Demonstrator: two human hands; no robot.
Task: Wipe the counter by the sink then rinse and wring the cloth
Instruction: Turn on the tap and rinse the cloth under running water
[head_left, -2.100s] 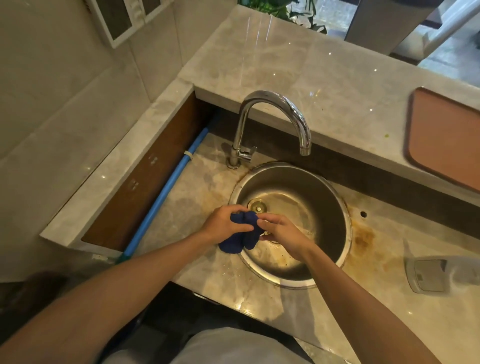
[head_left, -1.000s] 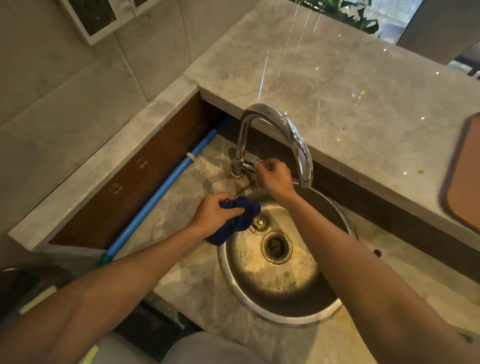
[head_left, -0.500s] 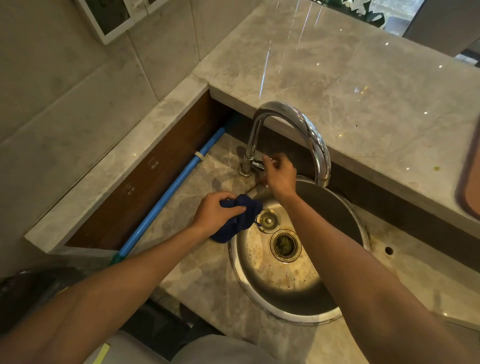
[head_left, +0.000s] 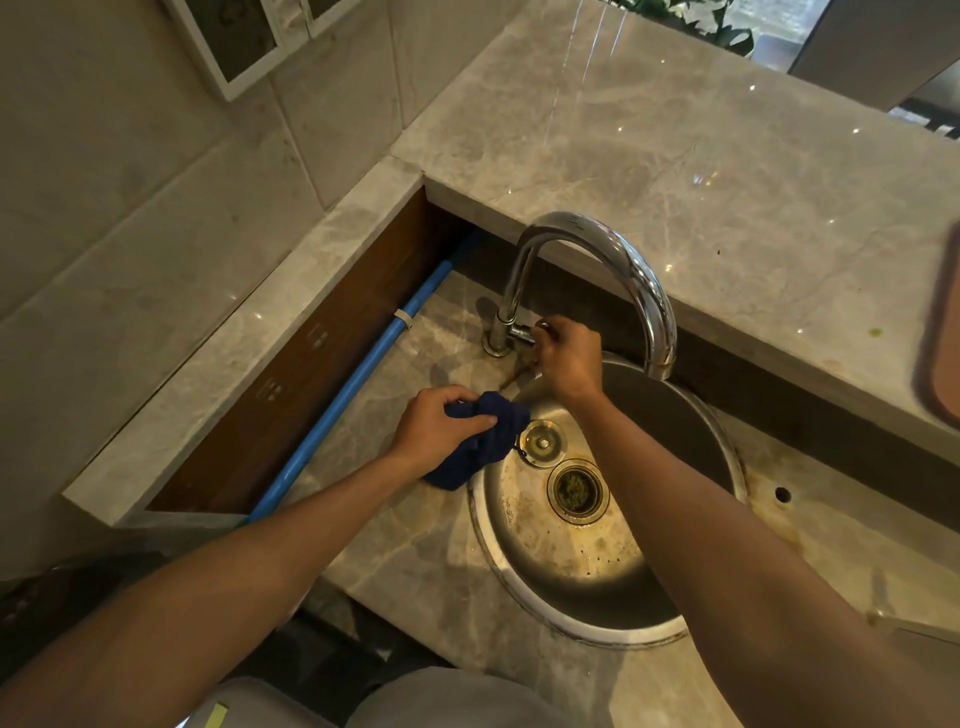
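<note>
My left hand grips a bunched dark blue cloth at the left rim of the round steel sink. My right hand is closed around the small lever at the base of the curved chrome tap. No water shows at the spout. Inside the basin lie a loose plug and the open drain. The stained marble counter surrounds the sink.
A blue pipe runs along the counter's left side under a raised marble ledge. A higher marble shelf sits behind the tap. A brown board edge shows at far right. A hole is right of the sink.
My right hand left the cloth and went up to the tap lever, where it stays. My left hand keeps the cloth at the sink's left rim. The view shifted slightly.
</note>
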